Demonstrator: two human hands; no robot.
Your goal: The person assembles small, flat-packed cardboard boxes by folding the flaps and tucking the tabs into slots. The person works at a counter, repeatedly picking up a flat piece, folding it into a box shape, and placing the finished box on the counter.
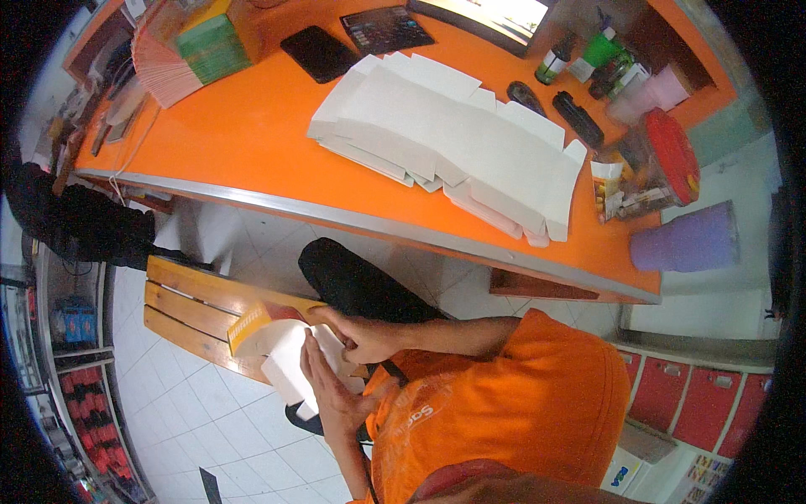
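Both hands hold a small cardboard box (284, 353), white inside with an orange and yellow printed outside, low in the view over my lap. My left hand (329, 388) grips its white lower side from beneath. My right hand (363, 334) presses on a flap at the box's upper right. On the orange desk (235, 134) above lies a spread stack of flat white box blanks (453, 134), out of reach of either hand.
A wooden slatted bench (189, 307) stands on the white tiled floor under the box. On the desk are a black phone (319, 52), a calculator (386, 28), a fan of printed blanks (168, 63), bottles (579, 57), a red-lidded jar (663, 160) and a purple cup (684, 244).
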